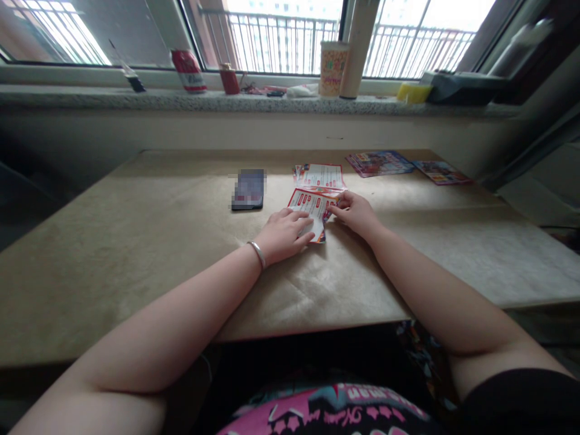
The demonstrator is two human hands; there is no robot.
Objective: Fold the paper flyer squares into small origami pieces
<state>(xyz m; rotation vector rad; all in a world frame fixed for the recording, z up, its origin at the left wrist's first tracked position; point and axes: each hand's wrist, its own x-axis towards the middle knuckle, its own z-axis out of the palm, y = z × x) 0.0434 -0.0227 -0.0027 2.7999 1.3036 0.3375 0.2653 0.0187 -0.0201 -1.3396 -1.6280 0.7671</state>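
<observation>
A red and white printed leaflet [313, 208] lies on the brown paper-covered table [136, 241], partly folded. My left hand [285, 234], with a silver bangle on the wrist, rests flat on the leaflet's near left part with fingers stretched out. My right hand [354, 212] pinches the leaflet's right edge between thumb and fingers. A second, similar leaflet [321, 176] lies just beyond it.
A dark phone [248, 190] lies left of the leaflets. Two colourful booklets [378, 163] [440, 172] sit at the far right of the table. The windowsill behind holds a red can [188, 71], a paper cup [333, 68] and a yellow sponge [413, 92].
</observation>
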